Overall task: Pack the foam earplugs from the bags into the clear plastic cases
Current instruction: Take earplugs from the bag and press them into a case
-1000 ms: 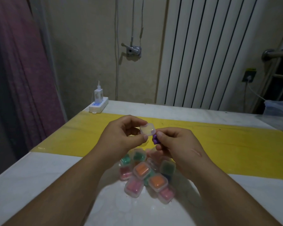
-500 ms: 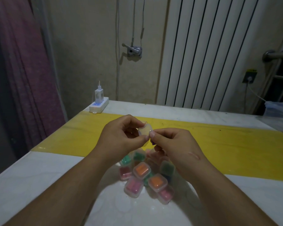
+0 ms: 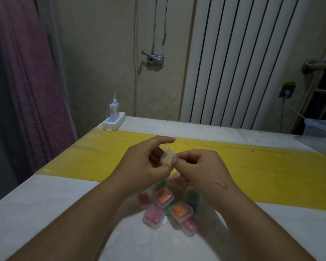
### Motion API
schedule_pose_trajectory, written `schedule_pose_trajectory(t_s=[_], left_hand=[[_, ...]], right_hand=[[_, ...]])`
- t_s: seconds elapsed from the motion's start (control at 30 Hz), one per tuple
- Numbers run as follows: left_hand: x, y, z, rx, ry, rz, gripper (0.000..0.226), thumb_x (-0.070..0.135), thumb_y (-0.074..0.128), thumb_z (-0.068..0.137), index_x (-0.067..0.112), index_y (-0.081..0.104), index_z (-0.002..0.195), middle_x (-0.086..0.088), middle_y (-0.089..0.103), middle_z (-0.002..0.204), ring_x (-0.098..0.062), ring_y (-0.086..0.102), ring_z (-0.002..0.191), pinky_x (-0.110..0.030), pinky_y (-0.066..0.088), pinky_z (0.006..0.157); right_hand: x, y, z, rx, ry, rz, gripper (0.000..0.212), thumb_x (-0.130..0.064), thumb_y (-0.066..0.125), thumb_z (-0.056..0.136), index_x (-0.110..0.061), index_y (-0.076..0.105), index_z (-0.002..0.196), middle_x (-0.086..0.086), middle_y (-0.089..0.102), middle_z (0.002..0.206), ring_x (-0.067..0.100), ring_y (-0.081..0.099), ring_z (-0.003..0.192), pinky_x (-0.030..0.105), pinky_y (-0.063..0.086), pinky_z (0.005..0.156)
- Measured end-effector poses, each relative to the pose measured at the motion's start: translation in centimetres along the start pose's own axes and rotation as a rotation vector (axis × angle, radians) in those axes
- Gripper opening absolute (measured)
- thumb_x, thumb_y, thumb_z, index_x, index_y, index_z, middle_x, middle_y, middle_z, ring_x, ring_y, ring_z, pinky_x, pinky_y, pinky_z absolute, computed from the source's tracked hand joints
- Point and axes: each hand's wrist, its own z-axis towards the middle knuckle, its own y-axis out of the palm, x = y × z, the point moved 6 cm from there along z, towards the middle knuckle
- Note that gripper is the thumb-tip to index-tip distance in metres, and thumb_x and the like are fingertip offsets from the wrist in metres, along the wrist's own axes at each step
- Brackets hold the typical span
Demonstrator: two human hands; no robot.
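At frame centre I log one clear case (image 3: 167, 157), pinched by left hand (image 3: 145, 166); right hand (image 3: 199, 166) pinches its right edge. Contents: cannot tell. Filled cases (image 3: 164, 197) heaped below. Step, I judge: filling or closing; next calls for snapping it shut.

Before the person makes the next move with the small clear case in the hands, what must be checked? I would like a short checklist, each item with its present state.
1. Grip: the left hand and the right hand both pinch the clear case: ok.
2. The case is held up above the table, apart from the pile of filled cases: ok.
3. Lid open or closed: cannot tell, the fingers cover its edge.
4. Earplugs inside the held case: cannot tell.
5. A bag of loose earplugs within sight: not ok, none is visible.
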Motion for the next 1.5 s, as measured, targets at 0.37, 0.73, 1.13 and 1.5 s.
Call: schedule_pose_trajectory(t_s=[0.37, 0.73, 1.13, 1.5], left_hand=[[-0.5, -0.2, 0.3, 0.05, -0.243, -0.364, 0.043, -0.008, 0.044, 0.088, 0.026, 0.062, 0.109, -0.009, 0.068, 0.079, -0.025, 0.069, 0.067, -0.043, 0.06, 0.071], [-0.4, 0.8, 0.0, -0.054, -0.235, -0.337, 0.029, -0.003, 0.066, 0.07, 0.016, 0.071, 0.09, -0.008, 0.072, 0.093, -0.025, 0.071, 0.086, -0.036, 0.06, 0.078], [-1.0, 0.4, 0.2, 0.022, -0.277, -0.368, 0.012, -0.008, 0.071, 0.079, -0.002, 0.067, 0.088, -0.019, 0.07, 0.089, -0.03, 0.071, 0.082, -0.039, 0.06, 0.073], [-0.7, 0.6, 0.2, 0.009, -0.235, -0.188, 0.04, 0.002, 0.083, 0.069, 0.027, 0.072, 0.099, 0.009, 0.072, 0.095, -0.016, 0.069, 0.084, -0.027, 0.058, 0.08]], right_hand=[[0.9, -0.9, 0.5, 0.061, 0.111, 0.057, 0.015, -0.006, 0.064, 0.085, -0.013, 0.076, 0.082, 0.002, 0.064, 0.063, 0.006, 0.05, 0.044, 0.023, 0.042, 0.047], [1.2, -1.4, 0.6, 0.081, 0.102, 0.106, 0.01, -0.008, 0.068, 0.087, -0.015, 0.073, 0.092, 0.004, 0.066, 0.072, 0.013, 0.056, 0.059, 0.02, 0.047, 0.047], [0.7, -0.9, 0.7, 0.136, 0.043, 0.031, 0.017, -0.004, 0.066, 0.079, -0.017, 0.072, 0.07, 0.0, 0.065, 0.057, 0.013, 0.054, 0.048, 0.032, 0.05, 0.054], [0.5, -2.0, 0.5, 0.22, 0.013, 0.036, 0.015, -0.006, 0.067, 0.082, -0.019, 0.072, 0.078, 0.0, 0.066, 0.06, 0.008, 0.056, 0.049, 0.036, 0.056, 0.06]])
